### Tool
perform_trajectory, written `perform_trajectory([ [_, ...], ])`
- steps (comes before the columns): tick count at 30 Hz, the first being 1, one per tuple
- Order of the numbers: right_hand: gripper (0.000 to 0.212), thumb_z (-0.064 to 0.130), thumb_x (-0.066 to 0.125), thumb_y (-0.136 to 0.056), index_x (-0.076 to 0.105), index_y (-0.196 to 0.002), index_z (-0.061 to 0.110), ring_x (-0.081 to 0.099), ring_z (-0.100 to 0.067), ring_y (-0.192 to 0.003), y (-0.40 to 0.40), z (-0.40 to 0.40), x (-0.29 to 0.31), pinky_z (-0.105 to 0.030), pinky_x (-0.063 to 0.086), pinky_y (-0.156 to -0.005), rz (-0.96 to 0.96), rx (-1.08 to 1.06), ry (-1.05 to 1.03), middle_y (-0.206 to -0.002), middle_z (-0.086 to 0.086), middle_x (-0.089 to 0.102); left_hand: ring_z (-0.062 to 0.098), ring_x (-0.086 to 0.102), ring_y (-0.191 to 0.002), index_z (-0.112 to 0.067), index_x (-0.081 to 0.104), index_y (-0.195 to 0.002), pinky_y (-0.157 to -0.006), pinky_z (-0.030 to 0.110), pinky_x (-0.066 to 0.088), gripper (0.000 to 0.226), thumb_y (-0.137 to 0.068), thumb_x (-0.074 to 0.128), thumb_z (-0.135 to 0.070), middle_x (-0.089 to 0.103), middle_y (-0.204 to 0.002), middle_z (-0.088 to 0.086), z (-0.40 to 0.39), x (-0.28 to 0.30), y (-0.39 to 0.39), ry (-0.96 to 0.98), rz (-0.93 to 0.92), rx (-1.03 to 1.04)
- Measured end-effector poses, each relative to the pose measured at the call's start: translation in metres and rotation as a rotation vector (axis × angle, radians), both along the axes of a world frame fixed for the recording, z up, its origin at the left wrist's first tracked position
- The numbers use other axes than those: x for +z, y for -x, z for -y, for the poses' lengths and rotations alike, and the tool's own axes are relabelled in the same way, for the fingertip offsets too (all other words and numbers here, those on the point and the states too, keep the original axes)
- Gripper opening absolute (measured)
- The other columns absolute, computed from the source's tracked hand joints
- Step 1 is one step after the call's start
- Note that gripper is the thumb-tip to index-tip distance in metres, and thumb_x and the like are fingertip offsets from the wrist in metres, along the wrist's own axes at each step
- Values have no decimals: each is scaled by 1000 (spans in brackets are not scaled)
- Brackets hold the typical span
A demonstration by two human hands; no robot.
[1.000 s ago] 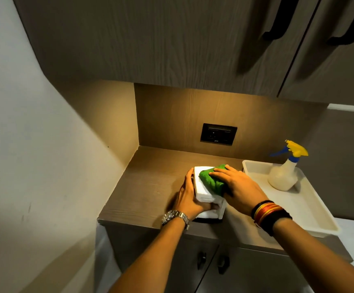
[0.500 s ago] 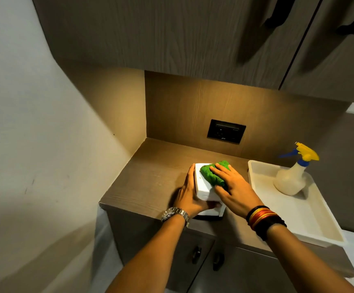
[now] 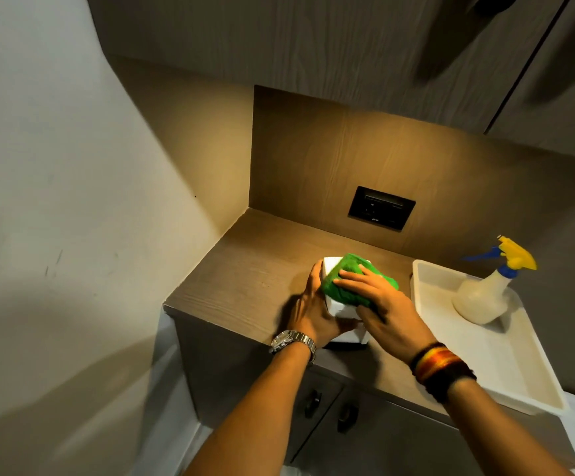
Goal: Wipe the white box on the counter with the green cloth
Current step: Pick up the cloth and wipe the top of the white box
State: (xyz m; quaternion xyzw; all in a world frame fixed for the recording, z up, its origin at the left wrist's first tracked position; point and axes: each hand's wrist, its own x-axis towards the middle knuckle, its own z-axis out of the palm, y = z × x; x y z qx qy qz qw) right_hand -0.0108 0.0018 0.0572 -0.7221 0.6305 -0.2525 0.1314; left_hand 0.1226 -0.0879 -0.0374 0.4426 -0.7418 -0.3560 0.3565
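**Cloth on top, box braced near the counter's front edge**

Nearest the camera, two bare forearms reach in, a metal watch (image 3: pixel 292 341) on the left wrist, a stack of coloured bands (image 3: pixel 441 371) on the right. The left hand (image 3: pixel 315 312) wraps the near-left side of the white box (image 3: pixel 339 305), fingers closed against its wall, which reads as a brace so the box won't skid while it's rubbed. The right hand (image 3: pixel 384 304) lies flat, fingers spread, pressing the green cloth (image 3: pixel 351 281) down on the box's top; it pins the cloth rather than pinching it. The box sits on the wooden counter (image 3: pixel 255 269) close to the front edge, its long axis running from near to far, angled slightly leftward, with only the far-left corner of the top bare. To the right, just beside the hands, a white tray (image 3: pixel 478 359) carries a spray bottle (image 3: pixel 485 293), nozzle pointing left. Farther back, a dark wall socket (image 3: pixel 381 213) sits in the wooden panel, with cabinets overhead.
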Motion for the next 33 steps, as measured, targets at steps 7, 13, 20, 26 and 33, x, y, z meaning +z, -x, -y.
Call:
perform_trajectory([
  [7, 47, 1, 50, -95, 57, -138, 19, 37, -25, -144, 7, 30, 11, -47, 29, -121, 46, -197, -27, -152, -5, 47, 29, 63, -115, -40, 0, -154, -73, 26, 52, 136, -55, 92, -55, 48, -147, 4, -4, 6, 1, -37, -20, 20],
  [13, 55, 3, 49, -95, 48, -145, 26, 25, -22, -150, -24, 30, 8, -48, 19, -123, -25, -150, -33, -156, 0, 41, 31, 62, -116, -31, 9, -155, -83, 35, 55, 128, -60, 92, -49, 48, -147, 4, -5, 6, -1, -7, -33, 16],
  [20, 53, 2, 49, -95, 54, -139, 32, 33, -19, -143, -8, 12, 6, -52, 31, -118, 110, -172, -36, -151, 6, 44, 21, 59, -118, -37, 9, -156, -84, 26, 57, 127, -63, 96, -32, 48, -148, 6, -12, 2, 5, -96, -116, 54],
  [26, 50, 3, 49, -95, 57, -138, 27, 36, -27, -144, -29, 20, 4, -57, 33, -117, 197, -267, -32, -153, -5, 46, 30, 39, -143, -26, 23, -157, -118, 36, 32, 98, -80, 83, -16, 32, -161, 14, -19, -8, 8, -89, -115, -18],
  [33, 48, 6, 49, -96, 56, -138, 28, 44, -27, -137, -10, 34, 5, -47, 37, -115, 70, -257, -52, -150, -5, 50, 29, 51, -130, -32, 5, -157, -95, 42, 52, 136, -56, 97, -39, 39, -151, 8, -7, 0, 4, -73, -132, -3],
])
